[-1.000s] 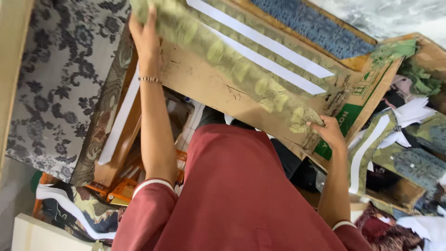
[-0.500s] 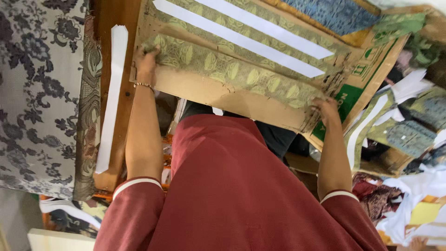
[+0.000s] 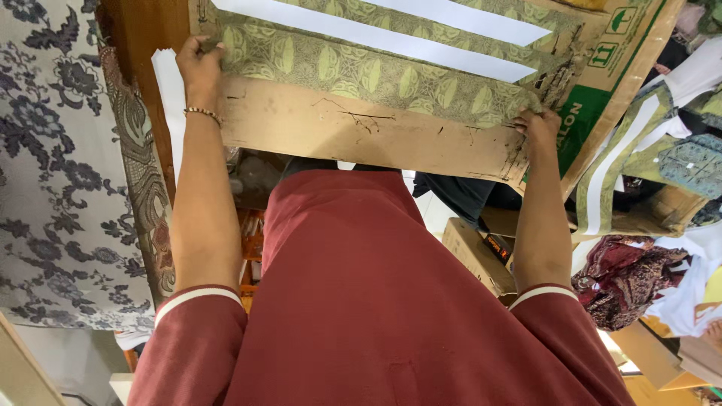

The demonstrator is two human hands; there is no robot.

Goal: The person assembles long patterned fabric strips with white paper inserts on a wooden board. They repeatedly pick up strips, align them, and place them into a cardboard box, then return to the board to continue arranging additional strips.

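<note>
Left hand (image 3: 199,64) is pinching the left end of the green patterned cloth (image 3: 376,75), fingers curled closed over its edge. Right hand (image 3: 540,129) is gripping the right end the same way. Cloth is lying flat across a worn cardboard sheet (image 3: 361,135), white paper strips (image 3: 376,34) lying on it just beyond; grey floral fabric (image 3: 53,150) hanging at far left

The cardboard sheet (image 3: 361,135) looks matt, brown and scuffed, with cracks and a frayed edge. The green patterned cloth (image 3: 376,71) on it is woven and dull. The white strips (image 3: 376,36) look like smooth paper.
</note>
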